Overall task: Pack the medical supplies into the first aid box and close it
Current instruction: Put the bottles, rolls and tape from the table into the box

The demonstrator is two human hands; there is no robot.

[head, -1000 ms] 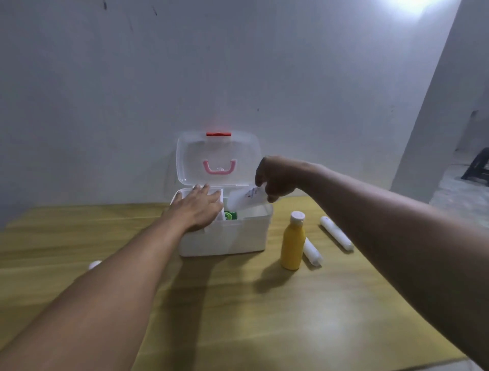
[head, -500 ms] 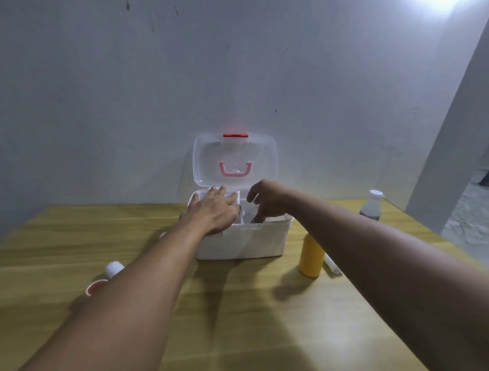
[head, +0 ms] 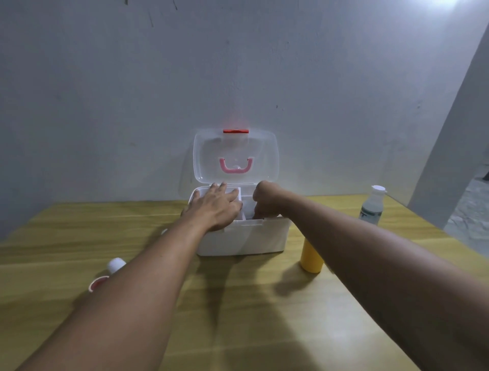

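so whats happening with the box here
A person is packing an open first aid box. The left hand lies flat on its inner tray, while the right hand reaches down into the right compartment. A yellow bottle and a clear bottle wait on the table.

A pale grey wall point(head: 238, 66) is filling most of the view, carrying a few dark scuff marks near its top. A bright light point(head: 449, 2) is glaring at the upper right corner. A yellowish wood-grain tabletop point(head: 251, 304) is stretching across the foreground. At the right a grey pillar point(head: 455, 159) is rising, with a mottled grey floor point(head: 471, 211) showing beside it.
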